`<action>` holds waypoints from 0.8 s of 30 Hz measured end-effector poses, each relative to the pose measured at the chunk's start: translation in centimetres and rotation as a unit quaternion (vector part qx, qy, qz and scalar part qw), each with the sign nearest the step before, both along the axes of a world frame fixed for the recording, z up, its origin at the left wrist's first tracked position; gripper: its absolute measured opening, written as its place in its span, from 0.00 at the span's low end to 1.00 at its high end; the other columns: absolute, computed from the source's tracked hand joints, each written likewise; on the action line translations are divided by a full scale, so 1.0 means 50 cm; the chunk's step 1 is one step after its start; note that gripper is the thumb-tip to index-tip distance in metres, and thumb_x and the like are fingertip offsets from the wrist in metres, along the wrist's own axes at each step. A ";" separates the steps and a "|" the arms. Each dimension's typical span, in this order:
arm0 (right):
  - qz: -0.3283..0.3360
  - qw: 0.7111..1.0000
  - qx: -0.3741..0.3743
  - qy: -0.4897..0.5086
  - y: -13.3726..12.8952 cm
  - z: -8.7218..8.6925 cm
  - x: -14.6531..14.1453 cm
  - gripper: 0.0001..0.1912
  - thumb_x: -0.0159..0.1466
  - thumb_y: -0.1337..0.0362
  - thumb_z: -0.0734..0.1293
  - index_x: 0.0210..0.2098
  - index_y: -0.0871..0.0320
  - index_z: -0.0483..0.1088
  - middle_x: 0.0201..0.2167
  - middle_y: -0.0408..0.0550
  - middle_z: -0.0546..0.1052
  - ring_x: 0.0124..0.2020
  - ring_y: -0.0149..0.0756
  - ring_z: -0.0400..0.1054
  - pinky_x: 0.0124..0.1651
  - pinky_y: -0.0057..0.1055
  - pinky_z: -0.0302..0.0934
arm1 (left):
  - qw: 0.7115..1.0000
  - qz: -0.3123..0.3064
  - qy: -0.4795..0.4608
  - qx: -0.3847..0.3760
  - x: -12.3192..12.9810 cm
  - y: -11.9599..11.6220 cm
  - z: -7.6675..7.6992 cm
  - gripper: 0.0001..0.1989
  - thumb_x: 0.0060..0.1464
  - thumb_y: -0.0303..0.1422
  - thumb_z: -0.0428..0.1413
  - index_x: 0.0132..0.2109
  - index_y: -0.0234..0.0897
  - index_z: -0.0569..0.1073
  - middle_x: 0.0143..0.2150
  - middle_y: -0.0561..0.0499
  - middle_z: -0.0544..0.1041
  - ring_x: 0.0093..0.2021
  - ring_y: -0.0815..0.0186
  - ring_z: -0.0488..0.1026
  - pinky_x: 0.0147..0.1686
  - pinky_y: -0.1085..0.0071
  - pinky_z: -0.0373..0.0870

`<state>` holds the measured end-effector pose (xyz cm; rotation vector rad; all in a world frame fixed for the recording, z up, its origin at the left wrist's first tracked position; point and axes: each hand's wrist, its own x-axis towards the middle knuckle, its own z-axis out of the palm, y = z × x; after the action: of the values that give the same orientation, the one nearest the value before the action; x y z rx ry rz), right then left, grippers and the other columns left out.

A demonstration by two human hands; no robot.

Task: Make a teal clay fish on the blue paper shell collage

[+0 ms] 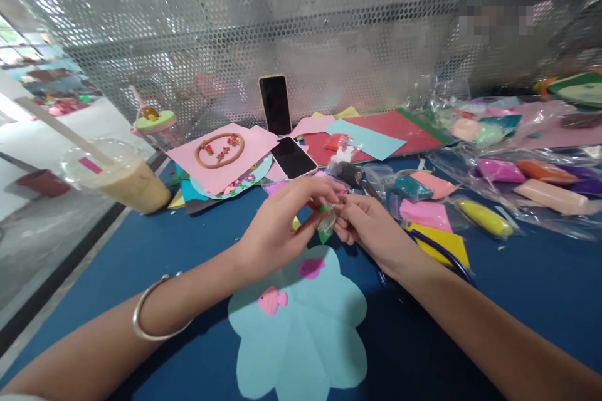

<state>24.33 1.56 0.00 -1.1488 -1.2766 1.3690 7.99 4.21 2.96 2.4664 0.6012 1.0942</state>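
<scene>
My left hand [286, 222] and my right hand [371, 225] meet above the table, fingers pinched on a small clear plastic bag with green clay [324, 233] in it. The fingers partly hide the bag. Just below them lies a light blue paper cut in a scalloped flower shape [301, 338], with fold creases. On its upper part sit a pink striped clay fish [269, 301] and a magenta clay fish [312, 268]. Under my right wrist runs a dark blue curved loop [444, 254], partly covered; I cannot tell what it belongs to.
Bagged clay [484, 218] in several colours covers the right side. Behind stand a propped phone [275, 105] and a flat phone [295, 158]. Coloured papers [369, 138] and pink paper with a brown clay ring [219, 150] lie nearby. A drink cup [126, 185] leans at left.
</scene>
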 end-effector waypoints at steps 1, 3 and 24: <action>0.001 1.000 0.003 -0.003 0.000 0.000 0.000 0.11 0.56 0.65 0.59 0.18 0.57 0.59 0.14 0.37 0.65 0.16 0.24 0.56 0.21 0.24 0.48 | 1.000 -0.009 -0.005 -0.007 0.000 0.000 0.000 0.09 0.56 0.20 0.51 0.42 0.36 0.66 0.45 0.46 0.71 0.42 0.67 0.71 0.39 0.72 0.73; 0.002 1.000 0.010 -0.007 0.000 -0.001 0.000 0.12 0.57 0.65 0.58 0.18 0.57 0.58 0.14 0.37 0.65 0.16 0.24 0.56 0.21 0.23 0.48 | 0.999 -0.017 -0.007 -0.028 -0.001 0.001 0.001 0.09 0.55 0.21 0.53 0.43 0.36 0.65 0.43 0.47 0.70 0.40 0.69 0.71 0.38 0.73 0.73; 0.031 0.998 -0.008 0.054 0.011 0.001 0.017 0.10 0.54 0.66 0.57 0.17 0.55 0.52 0.12 0.35 0.54 0.16 0.26 0.47 0.22 0.28 0.42 | 0.939 0.003 0.209 0.273 -0.019 0.032 0.015 0.06 0.59 0.25 0.52 0.42 0.39 0.71 0.40 0.55 0.79 0.46 0.62 0.66 0.51 0.62 0.56</action>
<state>25.16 2.10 0.04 -1.0395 -1.2342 1.4691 7.04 5.81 3.73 3.2270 0.4617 0.8141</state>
